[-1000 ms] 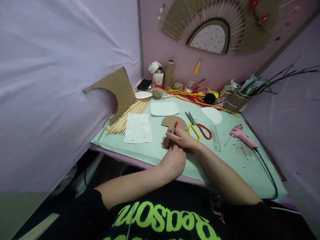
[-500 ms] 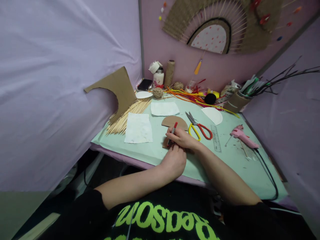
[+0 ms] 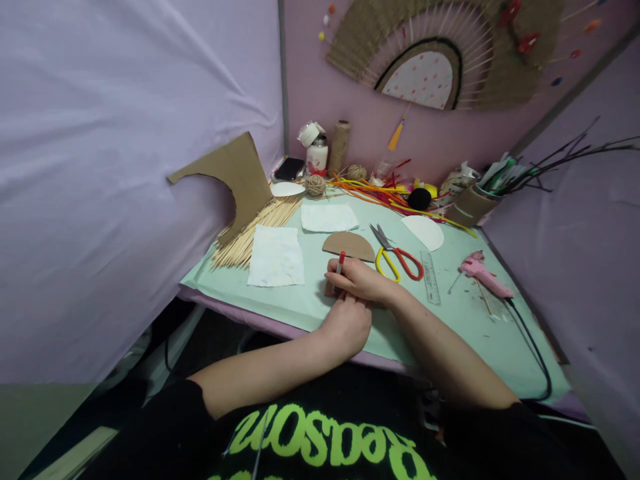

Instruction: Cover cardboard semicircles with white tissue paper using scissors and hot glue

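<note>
A red-capped marker [image 3: 341, 262] is gripped in my right hand [image 3: 361, 280], its upper end tilted up and its tip hidden by the fingers. Close below, my left hand [image 3: 349, 325] is curled, fingertips pressed on a brown cardboard piece [image 3: 329, 289] that both hands mostly cover. Just beyond them lies a cardboard half-circle [image 3: 349, 245]. To the right of the half-circle are scissors [image 3: 387, 248] with one yellow and one red handle, their blades pointing away from me.
Two white cloths [image 3: 276, 257] lie left of my hands, near bamboo sticks [image 3: 250, 240] and a cut cardboard sheet [image 3: 247, 180]. At right are a clear ruler [image 3: 431, 279], a white half-circle [image 3: 423, 231] and a corded pink glue gun [image 3: 484, 273]. Pipe cleaners [image 3: 370, 190] line the back.
The marker has tipped and shifted slightly left and down with my right hand. My left hand stays nearly in place on the cardboard piece.
</note>
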`<control>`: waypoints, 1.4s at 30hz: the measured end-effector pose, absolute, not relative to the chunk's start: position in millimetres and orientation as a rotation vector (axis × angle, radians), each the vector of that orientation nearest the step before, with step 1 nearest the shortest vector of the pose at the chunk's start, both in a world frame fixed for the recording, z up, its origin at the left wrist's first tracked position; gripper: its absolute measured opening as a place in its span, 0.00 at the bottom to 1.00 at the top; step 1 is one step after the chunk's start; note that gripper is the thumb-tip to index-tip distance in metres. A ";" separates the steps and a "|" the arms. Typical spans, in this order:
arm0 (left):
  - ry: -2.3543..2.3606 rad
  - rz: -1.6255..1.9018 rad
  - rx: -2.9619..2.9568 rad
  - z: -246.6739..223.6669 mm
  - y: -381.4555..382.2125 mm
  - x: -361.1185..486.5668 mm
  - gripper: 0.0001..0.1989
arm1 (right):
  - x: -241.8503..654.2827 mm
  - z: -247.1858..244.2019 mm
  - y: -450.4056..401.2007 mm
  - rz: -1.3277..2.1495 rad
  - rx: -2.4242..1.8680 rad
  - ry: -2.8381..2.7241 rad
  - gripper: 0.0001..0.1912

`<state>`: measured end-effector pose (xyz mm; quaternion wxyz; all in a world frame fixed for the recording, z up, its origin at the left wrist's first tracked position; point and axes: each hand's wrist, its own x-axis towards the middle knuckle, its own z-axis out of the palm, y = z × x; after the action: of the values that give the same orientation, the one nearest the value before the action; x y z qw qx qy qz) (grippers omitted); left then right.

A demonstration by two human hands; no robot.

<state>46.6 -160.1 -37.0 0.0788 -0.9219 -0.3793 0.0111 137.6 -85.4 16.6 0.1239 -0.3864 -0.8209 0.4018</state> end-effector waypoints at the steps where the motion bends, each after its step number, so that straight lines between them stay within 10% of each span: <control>1: -1.144 0.018 -2.757 -38.0 -160.1 46.8 0.20 | 136.9 17.6 -85.3 1.145 -1.127 -2.421 0.12; 42: -1.101 0.020 -2.600 -43.8 -158.3 49.5 0.26 | 153.2 4.4 -71.9 0.995 -1.201 -2.280 0.12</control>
<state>49.5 -158.3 -43.8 0.1583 -0.9092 -0.3851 0.0068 153.2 -71.9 4.4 0.1886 -0.4269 -0.8106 0.3538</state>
